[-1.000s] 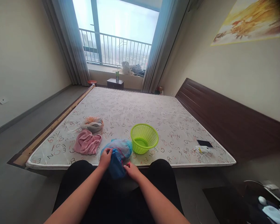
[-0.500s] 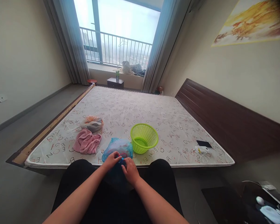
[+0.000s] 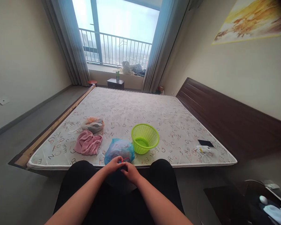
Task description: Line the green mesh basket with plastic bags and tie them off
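Note:
A full blue translucent plastic bag [image 3: 119, 149] rests at the mattress's near edge, with a thin red strip near its gathered top. My left hand [image 3: 115, 163] pinches the bag's top from the left. Close against it, my right hand [image 3: 131, 172] has its fingers curled on the same gathered plastic, which the fingers mostly hide. Just right of the bag stands a lime-green plastic basket [image 3: 144, 150], with nothing visible inside. Left of the bag lie a crumpled pink towel [image 3: 88, 143] and, behind it, a whitish plastic bag [image 3: 93, 125] with orange and dark contents.
The letter-print mattress [image 3: 131, 107] spreads out before my knees. On its right side are a black phone [image 3: 205, 143] and a white charger with a cable [image 3: 204, 150]. A dark headboard [image 3: 224, 109] runs along the right; a small nightstand [image 3: 115, 83] stands beyond the far edge.
My two hands have drawn closer together and slightly lower at the bag's top. The blue bag looks rounder and sits a little further right. The other things have stayed put.

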A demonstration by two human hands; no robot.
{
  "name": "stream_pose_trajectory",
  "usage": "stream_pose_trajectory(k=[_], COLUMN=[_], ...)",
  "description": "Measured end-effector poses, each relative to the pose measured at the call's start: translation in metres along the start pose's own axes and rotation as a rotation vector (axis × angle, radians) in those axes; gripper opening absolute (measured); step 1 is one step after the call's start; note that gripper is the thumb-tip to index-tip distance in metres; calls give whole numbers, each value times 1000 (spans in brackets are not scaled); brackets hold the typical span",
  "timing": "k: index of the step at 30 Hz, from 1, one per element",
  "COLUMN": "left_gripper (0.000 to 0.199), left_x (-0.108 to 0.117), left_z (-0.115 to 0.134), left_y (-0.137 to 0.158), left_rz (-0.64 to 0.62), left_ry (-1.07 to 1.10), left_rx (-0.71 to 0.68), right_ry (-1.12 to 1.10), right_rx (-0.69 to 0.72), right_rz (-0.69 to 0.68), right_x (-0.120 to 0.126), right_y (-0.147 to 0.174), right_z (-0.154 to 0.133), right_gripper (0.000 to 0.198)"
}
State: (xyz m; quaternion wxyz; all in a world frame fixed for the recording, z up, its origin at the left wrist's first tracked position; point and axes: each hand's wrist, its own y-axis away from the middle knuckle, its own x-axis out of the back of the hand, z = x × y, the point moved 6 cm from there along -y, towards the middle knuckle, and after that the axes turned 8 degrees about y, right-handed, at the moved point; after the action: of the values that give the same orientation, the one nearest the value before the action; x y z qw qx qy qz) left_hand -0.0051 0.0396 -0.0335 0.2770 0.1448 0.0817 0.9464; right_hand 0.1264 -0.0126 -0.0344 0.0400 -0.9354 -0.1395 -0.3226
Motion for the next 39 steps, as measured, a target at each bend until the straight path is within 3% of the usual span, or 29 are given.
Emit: stream_pose_trajectory(k=[6, 11, 21, 30, 39], left_gripper=[43, 34, 20, 25, 32], left_x=[-3, 0, 1, 2, 2], left_z=[-4, -4, 1, 6, 6], left_y=[-1, -1, 5, 2, 4], left_rz=[-12, 23, 85, 77, 84], left_ry=[5, -71, -302, -122, -286], left_rx=[-4, -41, -30, -12, -20], right_ry=[66, 60, 42, 156, 98], right_rx=[-55, -165, -199, -129, -131], right_rz=[97, 165, 146, 69, 241], right_x=[12, 21, 20, 15, 28], right_y=[0, -1, -1, -1, 0], right_z=[2, 8, 10, 6, 6], right_gripper=[12, 15, 22, 10, 31])
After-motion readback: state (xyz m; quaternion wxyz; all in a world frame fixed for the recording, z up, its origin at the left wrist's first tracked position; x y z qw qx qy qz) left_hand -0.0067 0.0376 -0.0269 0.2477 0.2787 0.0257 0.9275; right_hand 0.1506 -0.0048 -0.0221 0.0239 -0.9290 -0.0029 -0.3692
